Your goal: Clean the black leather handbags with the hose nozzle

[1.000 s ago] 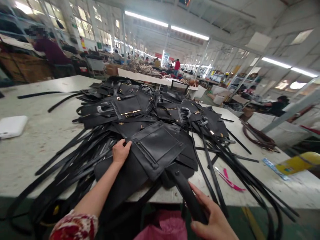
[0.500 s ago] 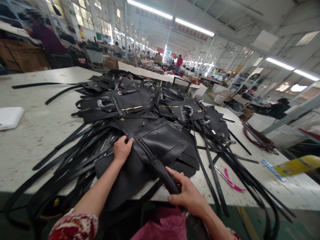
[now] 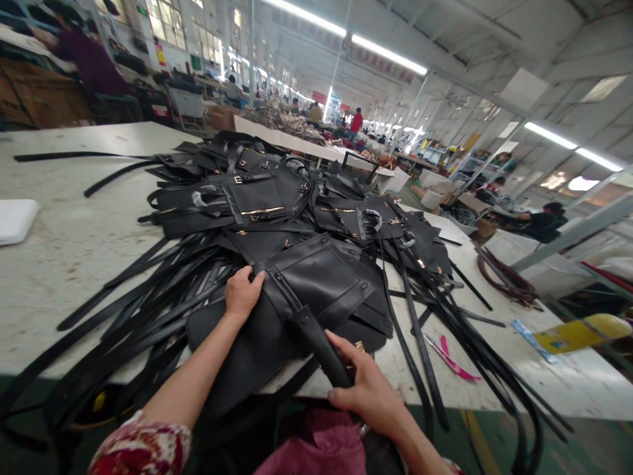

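Observation:
A black leather bag [image 3: 316, 284] lies flat at the near edge of the table, its flap hanging toward me. My left hand [image 3: 243, 292] pinches the bag's left edge, thumb on top and fingers curled under. In my right hand [image 3: 366, 386] is a black tapered nozzle [image 3: 324, 349], gripped between thumb and fingers. Its narrow end rests on or just over the bag by a zipper slit; I cannot tell whether it touches. A small gold clasp [image 3: 359, 346] shows beside my right fingers. The nozzle's lower end is hidden behind my hand.
More black bags [image 3: 257, 198] are heaped behind, with straps [image 3: 143, 310] trailing off both table sides. Pink-handled scissors [image 3: 450, 359], a yellow can [image 3: 583, 332] and a coiled brown strap [image 3: 504, 274] are to the right. A white box [image 3: 17, 221] sits left. Other people work farther back.
The view has shifted slightly, so the table's things sit a little farther left. Both hands keep their holds, and the nozzle stays at about the same place on the bag.

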Tool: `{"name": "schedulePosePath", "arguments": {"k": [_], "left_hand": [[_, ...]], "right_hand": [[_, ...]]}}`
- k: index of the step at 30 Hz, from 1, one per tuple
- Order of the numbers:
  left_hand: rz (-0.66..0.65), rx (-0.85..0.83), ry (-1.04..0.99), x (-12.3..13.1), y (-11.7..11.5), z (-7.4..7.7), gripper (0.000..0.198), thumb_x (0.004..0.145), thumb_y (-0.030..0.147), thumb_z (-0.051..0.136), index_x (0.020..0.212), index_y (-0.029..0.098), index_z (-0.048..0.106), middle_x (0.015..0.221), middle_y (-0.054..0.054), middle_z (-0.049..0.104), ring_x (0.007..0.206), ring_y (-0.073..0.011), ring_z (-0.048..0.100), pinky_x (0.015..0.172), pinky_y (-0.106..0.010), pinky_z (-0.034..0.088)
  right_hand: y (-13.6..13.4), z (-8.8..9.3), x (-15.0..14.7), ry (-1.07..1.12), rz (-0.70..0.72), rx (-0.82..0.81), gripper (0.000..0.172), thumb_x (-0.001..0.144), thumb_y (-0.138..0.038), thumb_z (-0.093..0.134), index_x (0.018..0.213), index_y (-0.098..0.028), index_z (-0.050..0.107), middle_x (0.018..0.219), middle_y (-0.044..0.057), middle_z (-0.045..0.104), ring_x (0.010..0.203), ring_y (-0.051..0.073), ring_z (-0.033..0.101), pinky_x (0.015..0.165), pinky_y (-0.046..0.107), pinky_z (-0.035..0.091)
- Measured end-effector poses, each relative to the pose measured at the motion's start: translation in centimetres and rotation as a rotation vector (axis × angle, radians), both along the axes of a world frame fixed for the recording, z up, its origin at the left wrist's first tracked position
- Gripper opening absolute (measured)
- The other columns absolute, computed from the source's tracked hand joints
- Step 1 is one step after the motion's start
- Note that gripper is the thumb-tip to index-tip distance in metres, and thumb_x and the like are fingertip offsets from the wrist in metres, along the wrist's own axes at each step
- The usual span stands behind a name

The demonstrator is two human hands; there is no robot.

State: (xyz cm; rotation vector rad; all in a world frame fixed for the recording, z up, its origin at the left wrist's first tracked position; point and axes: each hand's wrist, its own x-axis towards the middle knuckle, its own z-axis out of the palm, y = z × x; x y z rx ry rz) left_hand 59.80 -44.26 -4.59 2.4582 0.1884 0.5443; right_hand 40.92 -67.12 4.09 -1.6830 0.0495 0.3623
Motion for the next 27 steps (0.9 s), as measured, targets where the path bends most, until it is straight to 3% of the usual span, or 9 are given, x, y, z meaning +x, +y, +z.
{"name": "schedulePosePath", "arguments": {"k": [5, 9, 13, 18, 21, 24, 27], "left_hand": [[-0.007, -0.009, 0.028, 0.0, 0.1, 0.0, 0.028, 0.078, 0.042, 0.042, 0.059, 0.020, 0.041, 0.057, 0.001, 0.045, 0.056, -0.0142, 0.042, 0.055, -0.024, 0.026], [-0.015, -0.043, 0.044, 0.1, 0.1, -0.1, 0.031, 0.082, 0.037, 0.036, 0.057, 0.020, 0.040, 0.057, 0.000, 0.046, 0.056, -0.0134, 0.042, 0.055, -0.024, 0.025], [-0.021, -0.061, 0.051, 0.2, 0.1, -0.2, 0.031, 0.083, 0.037, 0.035, 0.057, 0.020, 0.040, 0.058, 0.001, 0.046, 0.057, -0.0129, 0.042, 0.055, -0.024, 0.024], [-0.028, -0.034, 0.054, 0.2, 0.2, -0.5, 0.031, 0.083, 0.035, 0.034, 0.058, 0.020, 0.042, 0.059, 0.000, 0.047, 0.058, -0.0132, 0.043, 0.056, -0.024, 0.026], [-0.033, -0.009, 0.060, 0.4, 0.2, -0.5, 0.030, 0.082, 0.034, 0.036, 0.058, 0.020, 0.045, 0.058, 0.000, 0.048, 0.058, -0.0143, 0.045, 0.056, -0.025, 0.027], [-0.019, -0.001, 0.050, 0.7, -0.1, 0.5, 0.023, 0.079, 0.033, 0.041, 0.064, 0.019, 0.051, 0.065, -0.003, 0.052, 0.065, -0.0172, 0.049, 0.060, -0.026, 0.031], [0.016, -0.010, -0.027, -0.5, -0.8, 3.2, 0.018, 0.074, 0.029, 0.049, 0.086, 0.017, 0.056, 0.092, -0.008, 0.056, 0.090, -0.0222, 0.051, 0.075, -0.031, 0.036]], "right_hand": [[2.2, 0.2, 4.2, -0.008, 0.025, 0.021, 0.081, 0.055, -0.004, 0.060, 0.129, -0.028, 0.040, 0.080, -0.005, 0.056, 0.044, 0.005, 0.047, 0.039, 0.016, 0.039], [1.0, 0.9, 3.2, 0.039, 0.081, 0.022, 0.082, 0.055, -0.004, 0.062, 0.130, -0.027, 0.039, 0.077, -0.005, 0.054, 0.045, 0.005, 0.047, 0.038, 0.015, 0.039], [-0.1, 0.5, 1.6, 0.096, 0.078, 0.043, 0.081, 0.055, -0.003, 0.061, 0.129, -0.028, 0.040, 0.076, -0.006, 0.053, 0.044, 0.004, 0.046, 0.038, 0.015, 0.039], [1.7, -0.6, 4.6, 0.020, 0.090, 0.068, 0.081, 0.054, -0.005, 0.064, 0.129, -0.027, 0.040, 0.077, -0.005, 0.057, 0.045, 0.006, 0.048, 0.039, 0.017, 0.040], [2.2, -0.4, 6.2, -0.084, 0.044, 0.090, 0.081, 0.055, -0.008, 0.065, 0.130, -0.026, 0.039, 0.084, -0.002, 0.059, 0.046, 0.007, 0.048, 0.040, 0.019, 0.041], [1.0, 0.4, 5.4, -0.166, -0.054, 0.121, 0.082, 0.057, -0.009, 0.065, 0.132, -0.024, 0.036, 0.090, 0.000, 0.061, 0.052, 0.009, 0.050, 0.044, 0.020, 0.043], [-1.7, 1.2, 2.5, -0.161, -0.158, 0.117, 0.081, 0.058, -0.009, 0.064, 0.133, -0.023, 0.034, 0.088, 0.000, 0.062, 0.059, 0.012, 0.054, 0.047, 0.021, 0.044]]}}
